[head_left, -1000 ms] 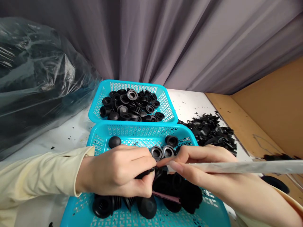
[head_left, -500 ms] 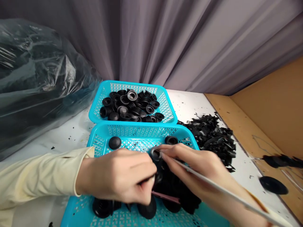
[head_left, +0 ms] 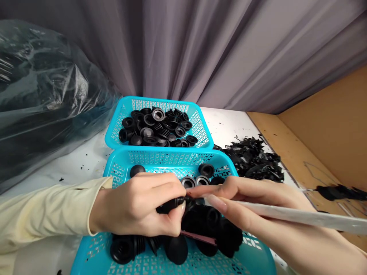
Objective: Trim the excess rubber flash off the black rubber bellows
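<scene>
Over the near blue basket (head_left: 258, 254), my left hand (head_left: 140, 206) is closed round a black rubber part (head_left: 169, 205) with a narrow neck. My right hand (head_left: 252, 202) pinches a long, flat silver-white tool (head_left: 301, 215) like a pen. The tool's front end lies close to the neck of the part, but I cannot tell if they touch. Below the hands, ribbed black rubber bellows (head_left: 122, 249) and a domed black piece (head_left: 176, 250) lie in the basket. A thin pink strip (head_left: 197, 237) rests among them, partly covered by my left hand.
Behind stands a second blue basket (head_left: 110, 131) with many black bellows (head_left: 164, 131). Black rubber scraps (head_left: 255, 158) are heaped to the right. A clear plastic bag (head_left: 51, 99) with dark contents bulges at left. A grey curtain (head_left: 177, 49) hangs behind; a brown board (head_left: 329, 110) borders the right.
My right hand has moved down and its tool has swung flatter, nearer my left hand. My left hand has turned slightly, showing more of the black part. Two grey-rimmed rings now show behind the hands.
</scene>
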Demonstrator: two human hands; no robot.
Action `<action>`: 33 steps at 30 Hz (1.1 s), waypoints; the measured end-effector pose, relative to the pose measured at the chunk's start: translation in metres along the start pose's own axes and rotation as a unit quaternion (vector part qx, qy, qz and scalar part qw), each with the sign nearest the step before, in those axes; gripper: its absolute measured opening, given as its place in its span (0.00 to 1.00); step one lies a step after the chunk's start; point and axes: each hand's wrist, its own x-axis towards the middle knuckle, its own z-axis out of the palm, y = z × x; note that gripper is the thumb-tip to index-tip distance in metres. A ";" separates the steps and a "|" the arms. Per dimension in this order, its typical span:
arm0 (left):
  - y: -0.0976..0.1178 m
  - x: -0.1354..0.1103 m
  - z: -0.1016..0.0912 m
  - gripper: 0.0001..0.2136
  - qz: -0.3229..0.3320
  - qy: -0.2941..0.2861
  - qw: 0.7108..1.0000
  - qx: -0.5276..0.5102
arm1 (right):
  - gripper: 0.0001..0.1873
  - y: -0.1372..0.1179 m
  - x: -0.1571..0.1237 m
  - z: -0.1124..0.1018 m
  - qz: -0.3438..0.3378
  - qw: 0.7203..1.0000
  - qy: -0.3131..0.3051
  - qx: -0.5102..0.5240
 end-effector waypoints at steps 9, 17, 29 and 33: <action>0.003 -0.001 -0.002 0.06 -0.016 -0.006 1.000 0.012 | 0.15 0.000 0.002 0.002 -0.002 0.999 0.001 -0.053; 0.002 0.002 0.001 0.05 -0.035 0.017 0.999 -0.010 | 0.09 0.003 -0.005 0.002 -0.107 0.988 0.072 -0.083; -0.001 0.003 -0.003 0.04 -0.106 0.022 0.987 -0.122 | 0.14 0.005 -0.005 0.003 -0.241 0.957 0.115 -0.113; -0.002 0.002 -0.004 0.02 -0.117 0.023 0.981 -0.151 | 0.14 0.009 -0.005 0.004 -0.246 0.951 0.129 -0.134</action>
